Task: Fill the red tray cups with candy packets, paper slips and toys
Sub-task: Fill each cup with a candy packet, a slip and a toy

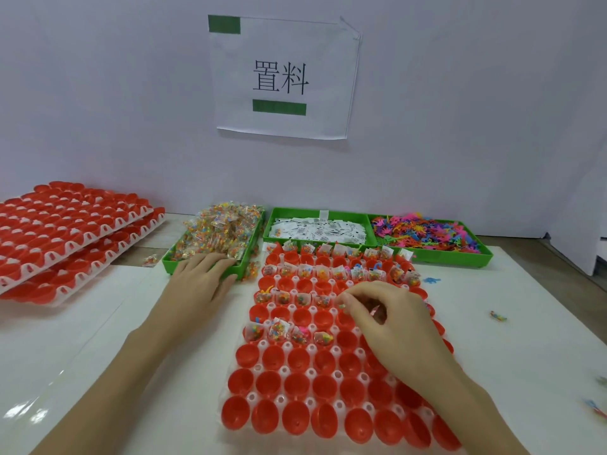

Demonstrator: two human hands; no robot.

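The red tray (295,418) lies lengthwise on the desk (124,323) straight ahead of the person, its far end just beside three green bins, so each supply seems a short reach from the cups; candy packets (223,224) heap in the left bin (170,264), paper slips (315,229) fill the middle bin, and bright toys (427,231) the right one; the far cup rows already hold packets, with bare rows between them, while the near rows are empty, so the filling looks well short of done; the right hand (391,320) hovers over the tray's middle rows, its grip pinched on a small candy packet (342,305) at the thumb and fingertip, directly above an unfilled cup, likely about to drop it; the left hand (200,274) rests with fingers straight on the packet heap at the left bin's near edge, holding nothing that I can see; spare red trays (65,224) are stacked well apart at far left.
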